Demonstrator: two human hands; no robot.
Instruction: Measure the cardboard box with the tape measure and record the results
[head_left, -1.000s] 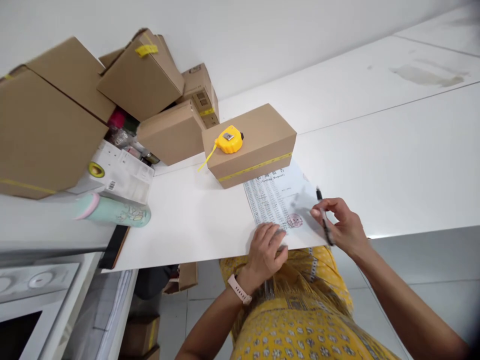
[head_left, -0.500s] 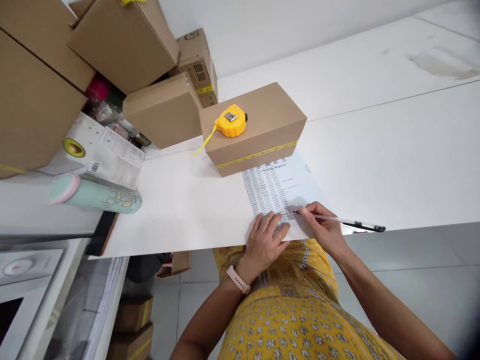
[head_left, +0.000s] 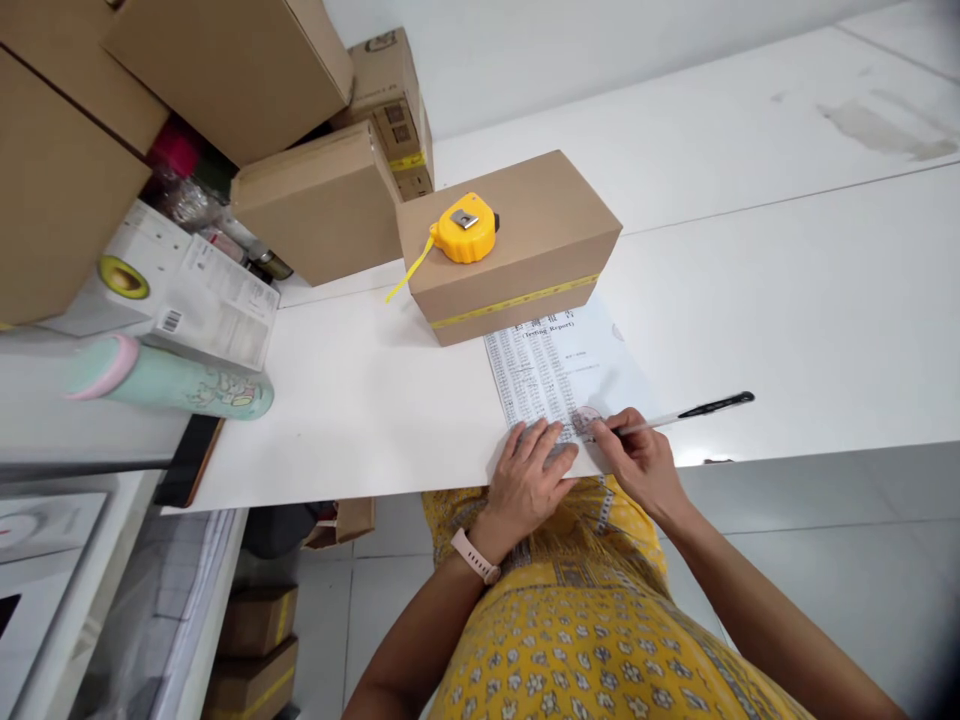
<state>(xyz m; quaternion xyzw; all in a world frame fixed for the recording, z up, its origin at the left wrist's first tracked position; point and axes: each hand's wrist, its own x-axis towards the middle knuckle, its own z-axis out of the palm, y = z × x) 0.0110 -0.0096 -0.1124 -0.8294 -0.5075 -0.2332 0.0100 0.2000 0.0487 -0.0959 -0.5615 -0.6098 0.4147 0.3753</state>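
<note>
My left hand (head_left: pixel 531 467) lies flat, fingers spread, on the lower left part of a printed sheet of paper (head_left: pixel 525 375). The sheet is headed "Testing Report" and carries columns of small handwriting-like marks and a reddish round stamp. Close by on the right, my right hand (head_left: pixel 641 462) pinches a pen (head_left: pixel 716 404) with a clear barrel and black end. The pen slants up to the right; its tip is hidden by my fingers near the stamp. A cardboard box (head_left: pixel 517 215) covers the sheet's top edge, with a yellow tape measure (head_left: pixel 466 230) on it.
The white table (head_left: pixel 772 300) ends just in front of my body. At left stand a mint-green bottle (head_left: pixel 202 385) lying on its side, a white carton with an avocado picture (head_left: pixel 217 300) and stacked cardboard boxes (head_left: pixel 322 205). A dark phone-like object (head_left: pixel 191 465) sits at the table's left edge.
The pen's rear end has swung upward and the right hand has shifted slightly left and down. The left hand stays flat on the sheet. The view has moved a little.
</note>
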